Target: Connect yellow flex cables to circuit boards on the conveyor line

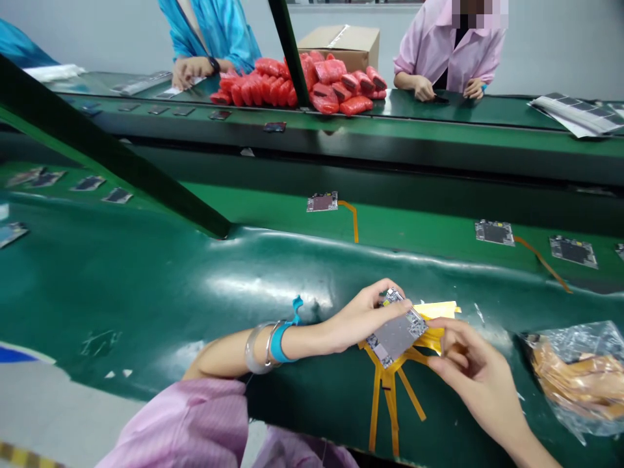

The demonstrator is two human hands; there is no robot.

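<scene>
My left hand grips a small circuit board with a grey metal shield, fingers curled over its far edge. My right hand pinches a yellow flat cable piece at the board's right side. Several orange-yellow flex cables fan out beneath the board on the green mat. A blue wrist strap and clear bangles sit on my left wrist.
A clear bag of orange cables lies at the right. Circuit boards lie along the green conveyor. Across it, two people work beside a heap of red packets and a cardboard box. A dark diagonal beam crosses the left.
</scene>
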